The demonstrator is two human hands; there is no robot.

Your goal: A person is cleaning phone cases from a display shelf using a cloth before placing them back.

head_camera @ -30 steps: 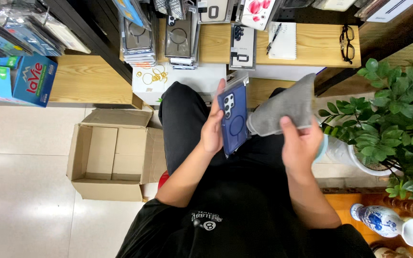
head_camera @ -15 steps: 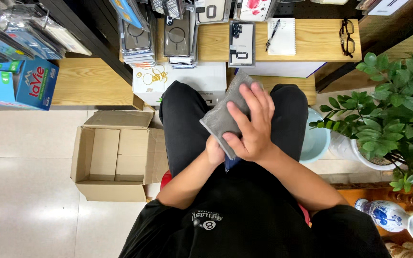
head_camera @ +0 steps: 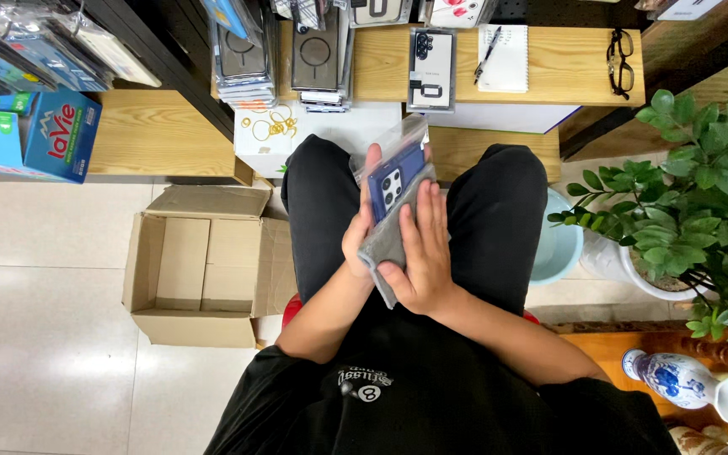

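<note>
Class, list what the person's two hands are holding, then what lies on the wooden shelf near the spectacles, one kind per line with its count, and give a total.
Blue phone case in clear bag, held by left hand: 1
Grey cloth under right hand: 1
Spectacles: 1
Notebook: 1
Pen: 1
Total: 5

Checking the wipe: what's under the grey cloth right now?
Under the grey cloth lies a blue phone case in clear wrap, held by the left hand; the right hand presses the cloth. The case's lower part is hidden.
</note>
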